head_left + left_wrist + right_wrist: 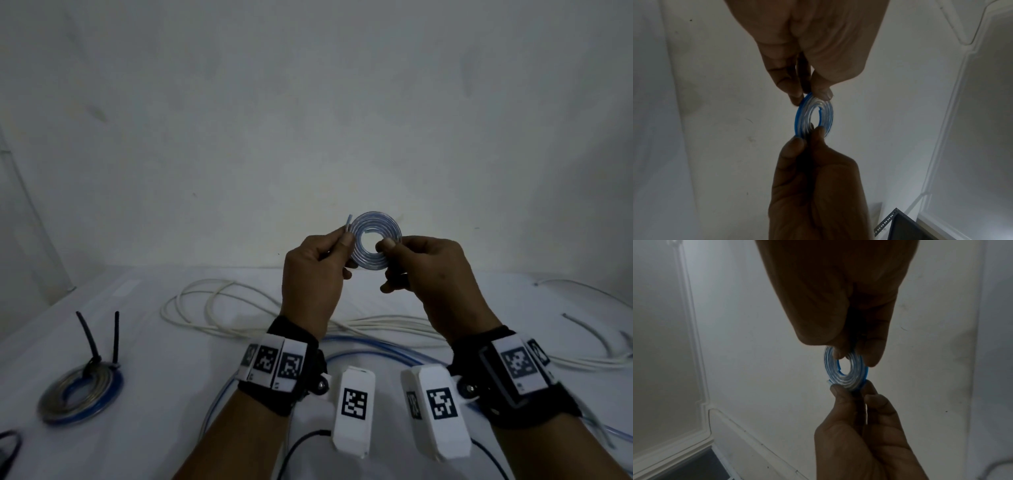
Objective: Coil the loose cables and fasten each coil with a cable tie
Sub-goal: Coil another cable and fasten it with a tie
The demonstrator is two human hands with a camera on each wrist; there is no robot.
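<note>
A small flat coil of clear cable with a blue stripe (pixel 376 221) is held up above the table, in front of the wall. My left hand (pixel 344 241) pinches its left edge between thumb and finger, and the cable's free end sticks up just above those fingertips. My right hand (pixel 390 246) pinches the right edge. In the left wrist view the coil (pixel 803 116) hangs between my left hand (pixel 809 95) above and my right hand (pixel 809 134) below. In the right wrist view the coil (pixel 842 382) sits between my right hand (pixel 851 353) and my left hand (pixel 851 391).
On the white table at the left lies a finished blue-and-clear coil (pixel 80 394) with two black cable ties (pixel 89 337) standing up from it. A loose white cable (pixel 219 308) and a clear blue-striped cable (pixel 370 349) sprawl under my wrists. More white cable (pixel 599 342) lies at the right.
</note>
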